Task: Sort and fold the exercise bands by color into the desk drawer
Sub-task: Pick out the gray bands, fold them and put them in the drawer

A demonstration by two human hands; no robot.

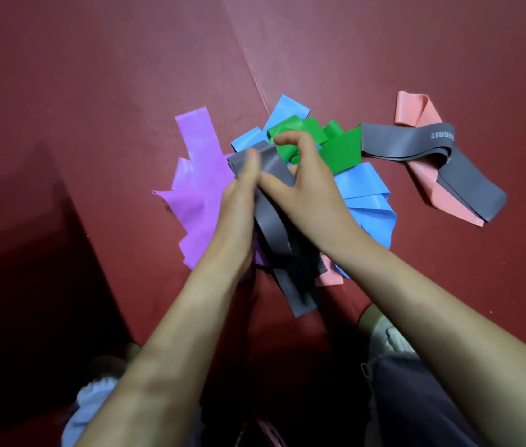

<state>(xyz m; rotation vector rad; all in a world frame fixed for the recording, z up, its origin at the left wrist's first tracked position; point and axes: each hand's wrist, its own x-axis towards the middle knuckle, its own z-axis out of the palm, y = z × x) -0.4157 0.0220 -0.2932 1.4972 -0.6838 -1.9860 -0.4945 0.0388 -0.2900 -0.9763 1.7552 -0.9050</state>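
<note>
**Left forearm** (190,317): bare, running from the near left up toward the centre.
**Left hand** (240,188): motion-blurred, with fingers straight and together, pointing far. Its inner side presses against the grey band (269,225).
**Right forearm** (432,301): bare, running from the near right toward the far left.
**Right hand** (303,185): index finger hooked over on the far side, thumb stretched left across the grey band, gripping it.
**Spacing**: the two hands are just beside each other.
</note>
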